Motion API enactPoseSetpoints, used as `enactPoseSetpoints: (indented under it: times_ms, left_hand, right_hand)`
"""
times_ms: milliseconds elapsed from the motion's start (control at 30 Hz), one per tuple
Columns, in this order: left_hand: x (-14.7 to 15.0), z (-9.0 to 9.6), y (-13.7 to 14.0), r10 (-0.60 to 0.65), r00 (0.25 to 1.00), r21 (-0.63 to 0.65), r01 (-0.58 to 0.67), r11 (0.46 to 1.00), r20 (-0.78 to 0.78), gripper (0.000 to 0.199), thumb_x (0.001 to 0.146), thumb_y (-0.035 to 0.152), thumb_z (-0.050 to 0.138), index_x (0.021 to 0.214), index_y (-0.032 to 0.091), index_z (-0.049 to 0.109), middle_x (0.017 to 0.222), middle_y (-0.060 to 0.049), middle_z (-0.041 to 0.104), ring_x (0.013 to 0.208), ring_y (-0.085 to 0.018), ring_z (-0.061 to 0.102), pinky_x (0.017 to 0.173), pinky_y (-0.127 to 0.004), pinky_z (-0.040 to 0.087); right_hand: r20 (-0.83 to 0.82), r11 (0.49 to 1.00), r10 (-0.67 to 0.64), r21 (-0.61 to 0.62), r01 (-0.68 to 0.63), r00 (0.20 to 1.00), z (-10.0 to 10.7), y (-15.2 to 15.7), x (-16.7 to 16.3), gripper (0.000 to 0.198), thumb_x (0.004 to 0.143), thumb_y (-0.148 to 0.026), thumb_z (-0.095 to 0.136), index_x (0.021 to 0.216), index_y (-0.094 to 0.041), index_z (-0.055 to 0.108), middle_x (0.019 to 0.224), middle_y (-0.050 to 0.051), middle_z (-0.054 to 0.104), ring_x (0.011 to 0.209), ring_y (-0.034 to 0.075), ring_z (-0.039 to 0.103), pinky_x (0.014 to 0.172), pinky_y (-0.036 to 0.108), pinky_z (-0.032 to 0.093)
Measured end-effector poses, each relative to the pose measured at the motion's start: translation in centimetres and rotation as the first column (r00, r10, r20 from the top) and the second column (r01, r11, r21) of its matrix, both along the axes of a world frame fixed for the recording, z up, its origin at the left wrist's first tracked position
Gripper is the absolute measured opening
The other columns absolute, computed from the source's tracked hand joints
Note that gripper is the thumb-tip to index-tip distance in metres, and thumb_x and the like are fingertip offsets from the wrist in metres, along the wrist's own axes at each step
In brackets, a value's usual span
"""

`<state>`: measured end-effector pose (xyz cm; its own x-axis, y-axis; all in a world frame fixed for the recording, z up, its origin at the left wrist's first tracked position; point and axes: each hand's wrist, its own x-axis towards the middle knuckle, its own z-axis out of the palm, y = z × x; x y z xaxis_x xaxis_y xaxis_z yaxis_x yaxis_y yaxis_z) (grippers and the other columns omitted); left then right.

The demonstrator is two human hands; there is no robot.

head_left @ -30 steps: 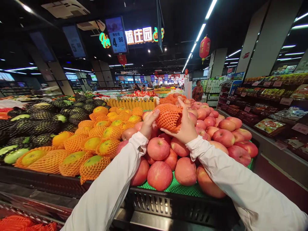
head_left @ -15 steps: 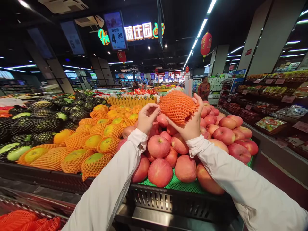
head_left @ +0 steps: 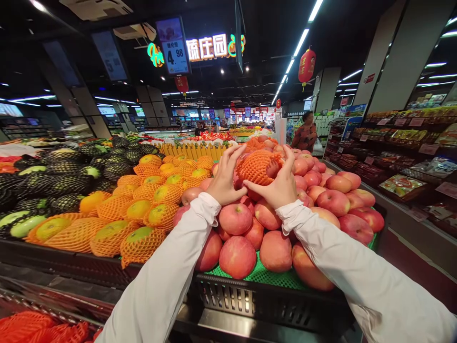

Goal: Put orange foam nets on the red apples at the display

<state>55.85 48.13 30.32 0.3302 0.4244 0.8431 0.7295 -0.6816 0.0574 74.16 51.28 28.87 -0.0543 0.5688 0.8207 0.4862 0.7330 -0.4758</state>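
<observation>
**Netted apple brought back down onto the pile**

An apple in an orange foam net [head_left: 257, 167] is held between both hands, just above the top of the apple pile [head_left: 285, 209]. The left hand [head_left: 225, 178] is pressed against the left side of the net, with its fingers curled over the top. The right hand [head_left: 280, 183] is cupped under and around the right side, thumb up. Both hands are closed on the net (a bit of red apple can be seen through an opening on its right side).

Half a second ago the netted apple was lifted higher, in the right hand alone, and the left hand was loose beside it. Now it has been lowered toward the pile and the left hand has been put back on it. From this it is judged that the net is being pulled or fitted around the apple, not carried away.

The pile is kept in a black crate [head_left: 264, 300] with a green liner. To the left of the pile, yellow-green fruits in orange nets [head_left: 139, 240] are laid out. Behind the pile, far off, another person [head_left: 305, 135] is seen.
</observation>
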Motion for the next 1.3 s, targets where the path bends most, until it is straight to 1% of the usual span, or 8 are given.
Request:
enactPoseSetpoints:
  times_ms: [133,300,500,633,800,933,1067,1300]
  left_hand:
    - [-0.2,0.2,-0.4,0.039,0.994,0.087,-0.030,0.996,-0.101,0.093,0.071,0.026,0.069,0.153,0.026,0.024,0.151,-0.012,0.034,0.140,-0.028,0.035,0.117,-0.047,0.030]
    - [-0.2,0.3,-0.7,0.052,0.993,0.055,-0.046,0.997,-0.110,0.091,0.071,0.031,0.073,0.151,0.027,0.029,0.144,-0.011,0.043,0.132,-0.027,0.045,0.112,-0.045,0.038]
    - [-0.4,-0.3,-0.2,0.196,0.980,0.058,-0.198,0.979,0.029,0.109,0.065,0.049,0.079,0.153,0.023,0.021,0.149,-0.015,0.042,0.124,-0.031,0.051,0.108,-0.046,0.042]
    - [-0.8,-0.3,0.0,0.329,0.909,-0.049,-0.328,0.944,0.255,0.128,0.053,0.050,0.087,0.154,0.023,0.013,0.153,-0.017,0.035,0.125,-0.033,0.054,0.105,-0.043,0.046]
    - [-0.8,0.1,-0.3,0.538,0.786,-0.368,-0.423,0.828,0.305,0.130,0.054,0.046,0.086,0.156,0.020,0.009,0.136,-0.019,0.053,0.118,-0.038,0.059,0.100,-0.048,0.048]
    - [-0.6,-0.2,-0.1,0.544,0.817,-0.570,-0.360,0.739,0.189,0.124,0.055,0.057,0.083,0.154,0.017,0.020,0.136,-0.017,0.054,0.126,-0.038,0.054,0.108,-0.050,0.043]
    - [-0.8,-0.6,0.5,0.526,0.830,-0.621,-0.318,0.716,0.182,0.111,0.057,0.060,0.080,0.147,0.015,0.034,0.141,-0.017,0.051,0.127,-0.034,0.053,0.111,-0.047,0.041]
    - [-0.8,-0.4,0.4,0.606,0.771,-0.551,-0.425,0.718,0.195,0.124,0.055,0.052,0.084,0.154,0.014,0.020,0.142,-0.020,0.048,0.130,-0.037,0.050,0.111,-0.049,0.040]
  right_hand:
    - [-0.042,0.996,0.022,-0.083,-0.025,0.999,0.3,-1.0,-0.4,0.127,0.052,-0.057,0.082,0.150,-0.010,0.016,0.146,0.018,0.029,0.139,0.023,0.038,0.120,0.039,0.038]
    - [-0.037,1.000,0.024,0.004,-0.024,0.999,0.2,-1.2,-0.5,0.130,0.053,-0.056,0.083,0.152,-0.012,0.011,0.152,0.017,0.015,0.146,0.021,0.025,0.128,0.040,0.030]
    - [0.003,0.962,0.266,0.064,-0.266,0.964,0.4,-0.5,-0.1,0.116,0.066,-0.053,0.075,0.153,-0.017,0.008,0.153,0.014,0.015,0.134,0.013,0.041,0.106,0.026,0.053]
    - [0.128,0.908,0.410,0.038,-0.418,0.903,0.6,-0.5,0.0,0.095,0.077,-0.045,0.064,0.152,-0.018,0.015,0.153,0.012,0.016,0.129,0.011,0.045,0.102,0.023,0.055]
    - [0.238,0.955,0.295,-0.034,-0.295,0.926,0.2,0.0,-0.1,0.089,0.076,-0.038,0.065,0.151,-0.014,0.023,0.151,0.011,0.022,0.142,0.015,0.030,0.129,0.037,0.032]
    - [0.259,0.970,0.211,-0.177,-0.168,0.943,0.0,0.5,-0.1,0.093,0.074,-0.038,0.066,0.152,-0.011,0.023,0.149,0.011,0.024,0.144,0.019,0.026,0.131,0.042,0.024]
    - [0.325,0.957,0.200,-0.267,-0.113,0.925,0.1,0.5,-0.1,0.093,0.073,-0.034,0.066,0.153,-0.010,0.025,0.148,0.012,0.026,0.143,0.022,0.027,0.130,0.043,0.024]
    - [0.320,0.950,0.258,-0.257,-0.178,0.912,0.1,0.4,0.0,0.086,0.073,-0.034,0.064,0.148,-0.011,0.031,0.146,0.012,0.028,0.142,0.021,0.028,0.130,0.043,0.024]
